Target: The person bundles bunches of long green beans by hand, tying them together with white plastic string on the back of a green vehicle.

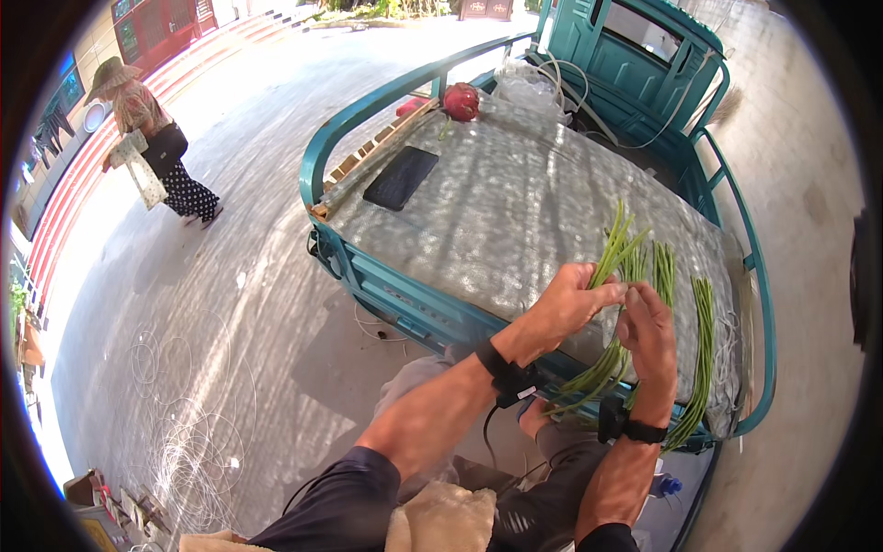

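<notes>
My left hand (pixel 562 307) is closed around a bunch of long thin green stalks (pixel 610 259), perhaps yardlong beans or garlic scapes. Their lower ends hang past the edge of the cargo bed. Close against the left thumb, my right hand (pixel 647 328) has its fingers bent and its fingertips together. Whether anything thin is pinched there is too small to tell. Behind the hands another bunch of stalks (pixel 663 272) lies on the grey quilted cover (pixel 503 207). One more bunch (pixel 702 338) rests to the right, beside loose white strings (pixel 726 348).
A teal three-wheeled cargo vehicle (pixel 393 283) has curved side rails (pixel 759 331). On its cover lie a black phone (pixel 401 178) and a red round object (pixel 461 102). Clear plastic (pixel 528 86) is heaped near the cab. Tangled line (pixel 193 462) covers ground at left; a person (pixel 148 138) is beyond.
</notes>
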The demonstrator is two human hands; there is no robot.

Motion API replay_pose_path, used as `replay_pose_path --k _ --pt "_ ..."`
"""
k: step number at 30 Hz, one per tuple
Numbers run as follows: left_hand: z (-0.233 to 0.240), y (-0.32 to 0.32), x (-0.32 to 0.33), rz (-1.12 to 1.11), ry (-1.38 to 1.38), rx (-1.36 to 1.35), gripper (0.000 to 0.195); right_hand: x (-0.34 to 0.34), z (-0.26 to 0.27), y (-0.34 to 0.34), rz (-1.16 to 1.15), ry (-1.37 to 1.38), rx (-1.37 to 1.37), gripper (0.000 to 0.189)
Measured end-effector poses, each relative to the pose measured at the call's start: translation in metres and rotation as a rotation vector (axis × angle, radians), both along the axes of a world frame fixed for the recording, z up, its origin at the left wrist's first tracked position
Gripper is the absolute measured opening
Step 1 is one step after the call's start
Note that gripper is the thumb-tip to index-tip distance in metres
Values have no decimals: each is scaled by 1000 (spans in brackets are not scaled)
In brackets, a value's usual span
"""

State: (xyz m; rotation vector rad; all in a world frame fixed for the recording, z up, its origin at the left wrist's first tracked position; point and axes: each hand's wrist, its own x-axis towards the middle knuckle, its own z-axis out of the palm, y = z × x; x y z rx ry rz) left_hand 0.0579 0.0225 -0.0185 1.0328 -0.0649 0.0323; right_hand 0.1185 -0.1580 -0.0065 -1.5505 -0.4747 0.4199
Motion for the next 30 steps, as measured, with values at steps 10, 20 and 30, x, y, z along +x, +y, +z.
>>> replay_pose_path --k 10,20,30 --pt "2 -6 -2 9 -52 217 20 -4 2 -6 -85 -26 76 25" --pt "-1 -12 -3 -125 -79 231 24 0 -6 0 15 248 314 17" --pt "-3 -13 -4 -154 32 167 25 4 -5 -10 -6 227 541 7"
